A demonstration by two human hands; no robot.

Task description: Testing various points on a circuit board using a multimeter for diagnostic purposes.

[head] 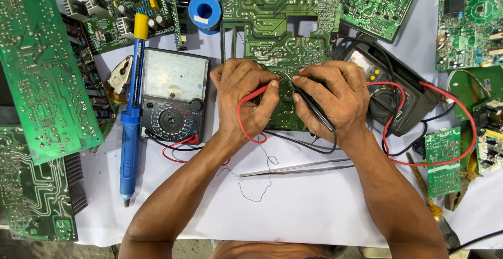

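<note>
The left hand (243,94) pinches a red test probe (260,92) between thumb and curled fingers, its tip angled toward the solder side of a large green circuit board (280,33) that lies flat on the white table cover (309,206). The right hand (335,99) grips a black test probe (309,101) in the same closed pinch, the slim shaft running under the palm and its metal point meeting the board just beside the red one. Both tips sit close together between the two thumbs, at the board's near edge, which the hands partly cover.

The board is matte green with pale, glossy traces and a rectangular cutout in its middle. The red lead loops out from under the left palm; a red cable and black cables arc to a dark digital multimeter (390,94) just right of the right hand. Left of the left hand stands an analog multimeter (173,96), black-cased with a pale dial window and a round selector knob. Beside it lies a long blue desoldering pump (129,133) with a yellow cap. Thin steel tweezers (298,169) and a stray wire lie near the forearms. A blue spool of solder (205,11) sits at the far side, and other green boards ring the work area.
</note>
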